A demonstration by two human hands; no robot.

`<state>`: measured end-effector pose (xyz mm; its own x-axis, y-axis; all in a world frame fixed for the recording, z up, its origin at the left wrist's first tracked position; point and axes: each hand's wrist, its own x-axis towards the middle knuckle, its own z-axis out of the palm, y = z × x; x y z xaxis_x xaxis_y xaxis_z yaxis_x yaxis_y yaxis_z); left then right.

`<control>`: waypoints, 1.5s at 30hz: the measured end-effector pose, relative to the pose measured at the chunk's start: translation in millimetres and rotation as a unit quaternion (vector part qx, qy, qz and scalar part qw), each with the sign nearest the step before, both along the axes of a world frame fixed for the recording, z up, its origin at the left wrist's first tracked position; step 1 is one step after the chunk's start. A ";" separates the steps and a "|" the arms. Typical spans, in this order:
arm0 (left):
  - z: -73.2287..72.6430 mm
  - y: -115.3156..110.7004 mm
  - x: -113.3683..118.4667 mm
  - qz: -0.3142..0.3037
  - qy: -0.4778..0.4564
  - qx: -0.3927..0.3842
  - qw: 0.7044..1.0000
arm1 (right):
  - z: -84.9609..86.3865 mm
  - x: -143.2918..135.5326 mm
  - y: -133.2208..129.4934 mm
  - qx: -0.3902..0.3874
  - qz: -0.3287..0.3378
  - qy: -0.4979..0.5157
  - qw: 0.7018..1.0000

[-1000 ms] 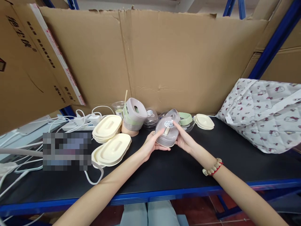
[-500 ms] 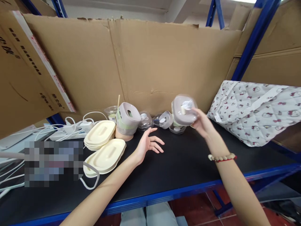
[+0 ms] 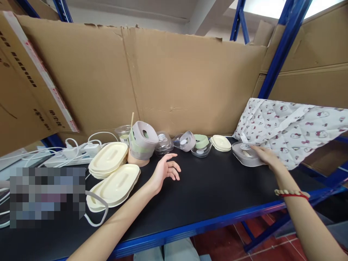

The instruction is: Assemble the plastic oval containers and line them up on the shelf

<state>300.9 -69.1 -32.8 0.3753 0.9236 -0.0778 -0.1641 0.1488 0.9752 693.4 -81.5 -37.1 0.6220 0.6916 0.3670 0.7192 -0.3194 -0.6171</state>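
Grey, see-through plastic shapes the box, which has a round pale label on top and is at about two o'clock from the middle of the black desk; whether it rests fully on the surface is hard to tell. The right hand holds it by the end at three o'clock, thumb hidden. Just beside the box, toward two o'clock, leans a white patterned bag. Near it at ten o'clock lie small cream lids, and past these a green tub in a clear bowl, then a tilted grey cup.

Well apart, between eight and nine o'clock from the box, the left hand is open above the desk, fingers loosely curled. Farther out at nine o'clock stand tilted, nested tubs and larger cream lids in two piles. Cardboard walls off the twelve o'clock side.
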 end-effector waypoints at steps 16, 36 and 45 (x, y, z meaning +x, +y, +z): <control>-13.4 5.8 1.5 0.028 0.058 0.181 0.981 | 38.4 -155.4 45.0 0.076 0.298 -0.181 0.934; -9.6 -1.7 -1.1 0.028 0.081 0.236 0.968 | 13.6 -155.3 73.7 -0.082 0.281 -0.133 0.947; -10.8 3.8 0.2 0.014 0.038 0.118 0.992 | 12.8 -157.9 59.0 0.131 0.183 -0.153 0.962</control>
